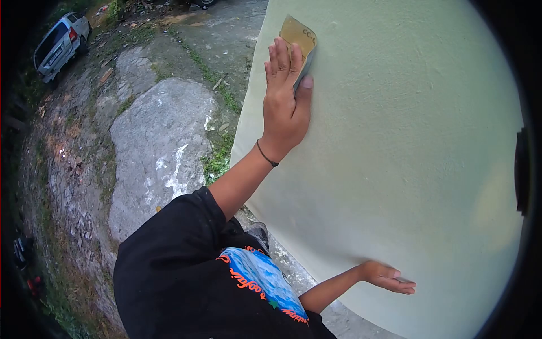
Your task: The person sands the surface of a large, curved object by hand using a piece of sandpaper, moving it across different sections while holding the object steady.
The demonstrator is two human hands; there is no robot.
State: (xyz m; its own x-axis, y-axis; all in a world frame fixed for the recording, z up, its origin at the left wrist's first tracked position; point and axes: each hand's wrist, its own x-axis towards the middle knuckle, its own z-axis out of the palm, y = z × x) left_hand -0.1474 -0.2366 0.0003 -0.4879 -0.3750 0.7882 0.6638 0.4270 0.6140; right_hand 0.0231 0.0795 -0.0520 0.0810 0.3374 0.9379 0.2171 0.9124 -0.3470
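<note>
My left hand (285,107) reaches up along a pale green wall (384,141), its back toward me and a dark band round the wrist. Under its fingers is a sheet of sandpaper (299,37), held between palm and wall. The sheet's tan printed backing sticks out past the fingertips, and its grey edge curves down beside the thumb. Lower down, my right hand (387,277) lies close to the wall with fingers stretched out to the right. A thin greyish edge shows between its thumb and fingers, too small to name.
Left of the wall lies rough ground with a broad concrete slab (164,130), white splashes and strips of grass (217,161). A silver car (62,42) is parked at the upper left. The wall's lower edge meets a strip of concrete beside my body.
</note>
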